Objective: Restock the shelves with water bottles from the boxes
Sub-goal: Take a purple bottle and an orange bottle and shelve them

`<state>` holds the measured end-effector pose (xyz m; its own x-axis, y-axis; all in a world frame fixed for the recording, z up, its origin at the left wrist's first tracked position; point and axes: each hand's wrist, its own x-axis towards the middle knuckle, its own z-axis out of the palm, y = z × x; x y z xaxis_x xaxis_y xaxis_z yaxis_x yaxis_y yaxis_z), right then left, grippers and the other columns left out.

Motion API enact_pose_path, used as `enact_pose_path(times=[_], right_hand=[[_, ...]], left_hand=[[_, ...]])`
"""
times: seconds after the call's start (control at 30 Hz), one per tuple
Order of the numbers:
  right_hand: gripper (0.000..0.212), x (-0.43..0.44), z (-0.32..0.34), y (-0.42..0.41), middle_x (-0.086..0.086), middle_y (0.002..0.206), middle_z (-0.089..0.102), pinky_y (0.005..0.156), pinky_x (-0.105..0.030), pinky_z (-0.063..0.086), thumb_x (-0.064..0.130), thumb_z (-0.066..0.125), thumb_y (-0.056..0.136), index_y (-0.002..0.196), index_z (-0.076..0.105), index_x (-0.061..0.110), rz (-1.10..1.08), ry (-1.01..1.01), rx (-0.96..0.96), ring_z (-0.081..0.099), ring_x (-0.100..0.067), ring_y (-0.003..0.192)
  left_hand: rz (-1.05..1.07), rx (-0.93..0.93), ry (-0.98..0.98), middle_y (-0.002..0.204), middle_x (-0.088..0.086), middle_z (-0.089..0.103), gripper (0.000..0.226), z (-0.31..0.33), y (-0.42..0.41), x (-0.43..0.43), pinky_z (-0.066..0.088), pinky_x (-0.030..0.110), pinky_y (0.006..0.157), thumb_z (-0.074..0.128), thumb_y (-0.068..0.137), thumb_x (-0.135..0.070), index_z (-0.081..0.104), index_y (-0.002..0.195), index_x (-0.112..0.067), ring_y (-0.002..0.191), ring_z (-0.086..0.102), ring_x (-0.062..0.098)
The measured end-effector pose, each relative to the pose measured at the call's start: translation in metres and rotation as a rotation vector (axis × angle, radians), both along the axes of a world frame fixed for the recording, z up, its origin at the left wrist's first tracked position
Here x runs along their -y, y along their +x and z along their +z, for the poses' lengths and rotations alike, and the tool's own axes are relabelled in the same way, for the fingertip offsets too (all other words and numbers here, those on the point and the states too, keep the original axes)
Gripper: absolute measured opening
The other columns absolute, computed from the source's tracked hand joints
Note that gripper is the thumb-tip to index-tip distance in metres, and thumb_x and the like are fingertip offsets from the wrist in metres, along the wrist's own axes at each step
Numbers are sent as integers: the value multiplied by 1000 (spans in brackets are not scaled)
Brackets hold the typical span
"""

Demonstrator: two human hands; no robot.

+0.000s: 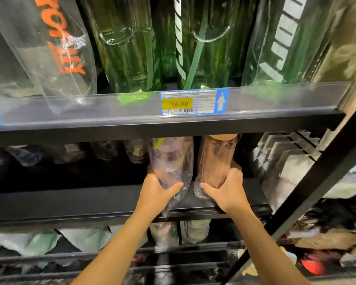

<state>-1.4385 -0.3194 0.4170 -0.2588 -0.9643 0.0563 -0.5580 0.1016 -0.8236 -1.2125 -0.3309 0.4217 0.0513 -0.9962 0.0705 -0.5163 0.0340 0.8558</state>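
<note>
Right now both hands are working side by side, close but not touching. The left hand [159,189] is gripping the lower end of the clear wrapped bottle [171,159], and the right hand [226,189] is gripping the lower end of the pink-tinted bottle [217,159]. Both bottles are sitting just beside each other at the front lip of the middle shelf [70,204]. Their long axes are running up and away from the hands, with the tops tucking under the upper shelf [111,128]. Neither hand is leading, so I'm judging the next push goes straight back. The upper shelf edge is hiding the caps. I'm not seeing whether the bases are resting on the lip, and the back row is blurring into the dark.
</note>
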Motion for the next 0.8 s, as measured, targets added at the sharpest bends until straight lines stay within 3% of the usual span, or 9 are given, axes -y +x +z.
enact_pose_path(times=[0.1,0.2,0.27,0.3,0.37,0.47,0.6,0.7,0.8], right_hand=[[55,11,0,-3,3,111,47,82,-30,46,45,89,73,99,44,28,-10,-7,19,57,-22,101],[74,25,0,-7,-5,123,59,93,-35,52,37,91,70,131,51,23,-13,-131,86,61,-25,109],[88,35,0,-7,-3,132,57,99,-39,51,32,92,68,142,44,31,-12,-220,170,59,-23,118],[92,42,-1,-7,-2,135,55,102,-42,50,31,93,69,145,42,30,-18,-246,181,57,-24,122],[96,58,-2,-7,-4,137,52,106,-47,48,26,93,69,149,41,23,-42,-255,152,53,-26,127],[97,85,-2,-8,-11,135,55,107,-48,46,21,95,65,146,43,12,-87,-252,94,54,-30,126],[80,111,-4,-12,-10,121,63,96,-46,54,25,95,65,130,50,11,-85,-225,82,64,-27,111],[86,123,-6,-13,-7,130,61,105,-41,50,24,94,69,139,45,16,-61,-275,108,60,-24,122],[87,130,-7,-13,-4,131,59,105,-41,50,31,93,68,138,43,22,-70,-269,111,59,-23,122]], left_hand=[[31,30,1,85,-2,72,42,-7,-8,19,44,10,59,87,79,-42,73,99,-8,81,70,19],[92,-36,42,105,-2,65,63,-6,-22,41,36,-4,58,88,76,-42,59,125,-14,82,64,5],[81,-84,-10,125,1,62,73,-4,-31,58,41,5,80,90,76,-35,49,136,-21,102,65,4],[71,-87,-42,130,6,62,77,-4,-34,66,44,14,87,91,75,-29,47,138,-16,112,64,15],[73,-113,-92,125,15,64,80,-3,-39,80,48,26,90,93,73,-21,46,136,-8,115,63,30],[47,-125,-129,116,9,64,73,-3,-39,100,53,38,97,92,74,-21,50,132,-8,112,64,29],[22,-167,-167,126,-3,60,66,-7,-35,127,42,14,98,89,79,-23,52,133,-15,121,56,12],[48,-166,-162,123,-8,56,66,-8,-33,141,37,20,101,89,79,-26,53,134,-18,123,53,12],[62,-157,-169,127,1,62,66,-11,-32,149,41,25,104,91,77,-25,55,132,-15,127,57,21]])
